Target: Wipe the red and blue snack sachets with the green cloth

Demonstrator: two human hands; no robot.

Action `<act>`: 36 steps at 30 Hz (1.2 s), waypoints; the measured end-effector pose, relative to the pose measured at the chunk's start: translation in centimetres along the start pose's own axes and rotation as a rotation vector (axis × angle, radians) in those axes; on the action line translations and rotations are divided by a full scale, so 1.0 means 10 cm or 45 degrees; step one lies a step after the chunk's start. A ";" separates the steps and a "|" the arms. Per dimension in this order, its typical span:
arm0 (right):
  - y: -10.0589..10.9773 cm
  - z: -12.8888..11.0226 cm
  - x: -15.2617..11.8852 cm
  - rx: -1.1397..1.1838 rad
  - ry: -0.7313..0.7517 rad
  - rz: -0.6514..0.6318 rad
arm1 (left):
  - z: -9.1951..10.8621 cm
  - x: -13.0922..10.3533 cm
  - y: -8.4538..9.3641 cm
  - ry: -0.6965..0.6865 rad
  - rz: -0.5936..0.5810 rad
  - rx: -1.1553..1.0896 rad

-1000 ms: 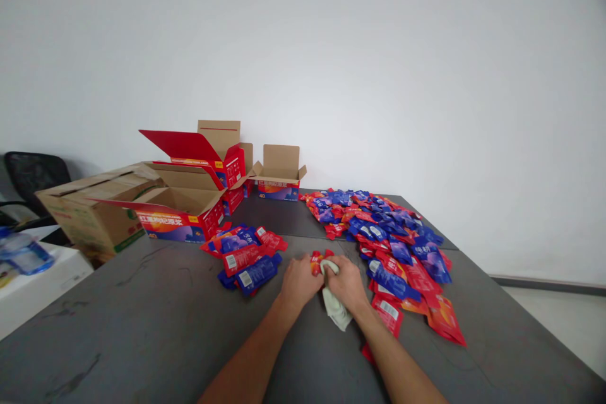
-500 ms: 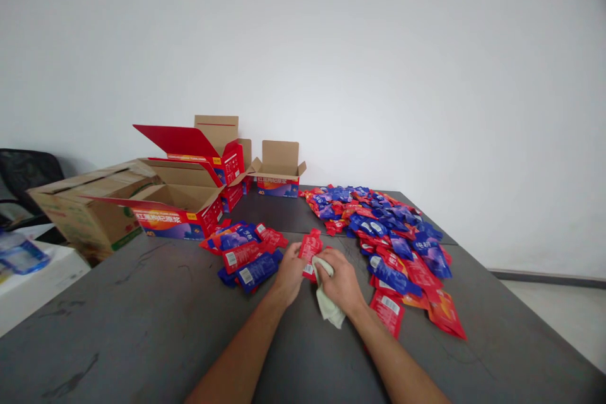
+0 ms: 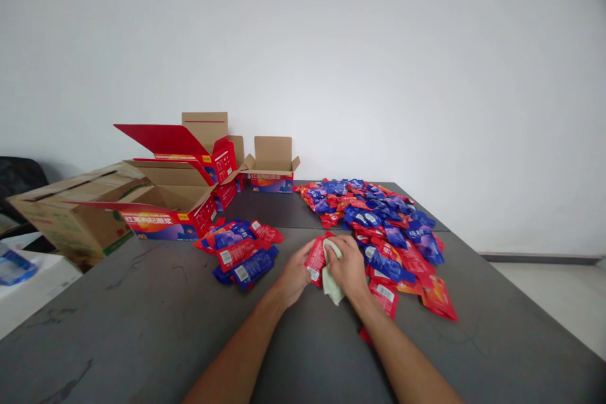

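My left hand (image 3: 295,276) is closed on the left edge of a red pouch (image 3: 315,263) with white print and a barcode, held over the table's middle. My right hand (image 3: 349,267) grips a pale green cloth (image 3: 332,284), which presses against the pouch's upper right part and hangs down below the fingers. Left of my hands lies a small pile of red and blue pouches (image 3: 240,246). A much larger heap of pouches (image 3: 379,218) spreads to the right and back, and one red pouch (image 3: 384,298) lies beside my right forearm.
Open red and blue printed boxes stand at the left, one in front (image 3: 158,224), others behind it (image 3: 220,164), and another (image 3: 272,182) at the back. A large brown carton (image 3: 78,214) is beyond the dark table's (image 3: 156,328) left edge, near a white box (image 3: 47,274).
The cloth in my right hand has moved up over the top of the red pouch. The pouch has tilted, and the whole view has shifted slightly.
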State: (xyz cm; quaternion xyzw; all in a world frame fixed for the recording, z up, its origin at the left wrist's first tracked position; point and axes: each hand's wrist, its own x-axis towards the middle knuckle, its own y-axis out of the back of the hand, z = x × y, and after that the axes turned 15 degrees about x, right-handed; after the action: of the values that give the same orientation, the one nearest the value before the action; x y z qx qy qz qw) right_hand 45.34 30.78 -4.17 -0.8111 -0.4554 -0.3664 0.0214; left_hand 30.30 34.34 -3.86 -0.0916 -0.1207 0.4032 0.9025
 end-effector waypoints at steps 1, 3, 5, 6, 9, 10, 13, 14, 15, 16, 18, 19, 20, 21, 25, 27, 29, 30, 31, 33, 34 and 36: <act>-0.01 -0.01 -0.01 0.010 0.016 -0.025 | -0.01 0.00 0.00 -0.007 0.012 0.001; -0.03 -0.05 -0.02 0.039 0.054 -0.098 | -0.03 0.01 0.03 -0.018 0.038 0.002; -0.06 -0.11 -0.03 0.064 0.070 -0.150 | -0.03 0.01 0.06 -0.020 0.048 0.008; -0.06 -0.13 -0.03 0.070 0.064 -0.149 | -0.03 0.01 0.08 -0.015 0.043 0.016; -0.02 -0.16 0.01 0.065 0.015 -0.039 | -0.02 0.01 0.09 -0.008 0.006 0.047; 0.01 -0.16 0.02 0.056 0.001 0.014 | -0.02 0.00 0.09 -0.009 -0.016 0.059; 0.08 -0.14 0.07 0.018 -0.016 0.140 | -0.03 0.00 0.06 -0.010 -0.094 0.082; 0.08 -0.14 0.07 0.007 -0.014 0.157 | -0.04 0.00 0.06 -0.009 -0.111 0.083; 0.08 -0.13 0.07 -0.001 -0.009 0.159 | -0.04 0.00 0.05 -0.010 -0.118 0.077; 0.07 -0.13 0.06 -0.007 0.000 0.147 | -0.05 0.01 0.06 -0.013 -0.119 0.067; 0.03 -0.12 0.02 -0.018 0.039 0.073 | -0.07 0.01 0.07 -0.018 -0.109 0.039; 0.01 -0.12 0.01 -0.023 0.065 0.027 | -0.07 0.01 0.09 -0.016 -0.105 0.025; -0.02 -0.12 -0.01 -0.029 0.092 -0.021 | -0.06 0.01 0.10 -0.014 -0.099 0.011; -0.04 -0.12 -0.03 -0.035 0.118 -0.067 | -0.06 0.01 0.10 -0.013 -0.094 -0.002; -0.13 -0.21 -0.11 -0.039 0.177 -0.223 | 0.00 0.01 0.10 -0.051 -0.061 -0.047; -0.17 -0.28 -0.16 -0.022 0.192 -0.321 | 0.03 0.00 0.10 -0.070 -0.032 -0.073; -0.20 -0.35 -0.19 0.004 0.203 -0.407 | 0.06 0.00 0.10 -0.086 -0.001 -0.103; -0.22 -0.37 -0.20 0.019 0.205 -0.430 | 0.06 0.00 0.11 -0.098 0.007 -0.117; -0.23 -0.39 -0.21 0.034 0.204 -0.437 | 0.06 0.00 0.11 -0.108 0.011 -0.127; -0.25 -0.40 -0.22 0.056 0.188 -0.417 | 0.05 0.01 0.13 -0.118 0.007 -0.139; -0.26 -0.40 -0.22 0.065 0.175 -0.398 | 0.04 0.02 0.14 -0.115 0.006 -0.142; -0.26 -0.38 -0.20 0.076 0.146 -0.337 | 0.03 0.04 0.16 -0.093 0.022 -0.143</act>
State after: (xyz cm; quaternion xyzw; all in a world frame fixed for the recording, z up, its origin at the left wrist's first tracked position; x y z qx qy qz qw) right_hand 40.57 29.46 -3.43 -0.7207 -0.5671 -0.3981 0.0231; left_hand 29.35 35.66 -3.92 -0.1285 -0.1752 0.4067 0.8874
